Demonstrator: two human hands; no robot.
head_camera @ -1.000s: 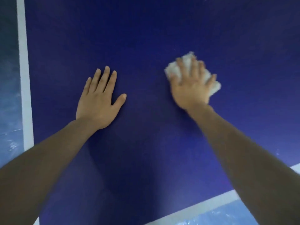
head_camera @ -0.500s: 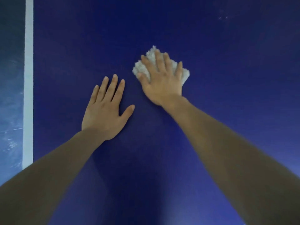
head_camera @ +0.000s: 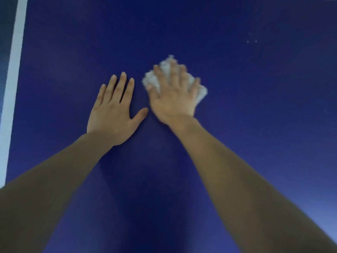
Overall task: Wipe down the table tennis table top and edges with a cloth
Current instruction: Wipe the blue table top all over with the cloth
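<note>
**Both palms down on the blue bench, cloth under the right**

We look down from the head camera along both forearms, which run from the lower corners of the view and converge toward the middle of the blue bench (head_camera: pixel 255 106).

Left hand (head_camera: pixel 114 114): flat on the bench, palm down, back of the hand up. The four fingers (head_camera: pixel 121 86) lie straight and close together, pointing away from us and leaning a little to the right. The thumb is angled out to the right, its tip just beside the heel of the other hand. We see nothing under or in this hand.

Right hand (head_camera: pixel 173 99): also palm down, set just beside the left and slightly farther from us. Its fingers are straight and fanned apart, pressing on top of the white cloth (head_camera: pixel 200 90). This hand is motion-blurred, so we cannot tell the exact finger outlines. The wrist bends so that the hand points away from us while the forearm comes in from the lower right.

Cloth: a crumpled white wad lying on the bench surface beneath the right hand's fingers. It shows beyond the fingertips, between the fingers, and on both sides of the hand.

A white line (head_camera: pixel 14 88) runs along the bench's left border, well apart from both hands. A few tiny pale specks (head_camera: pixel 252 41) sit on the surface at upper right.
</note>
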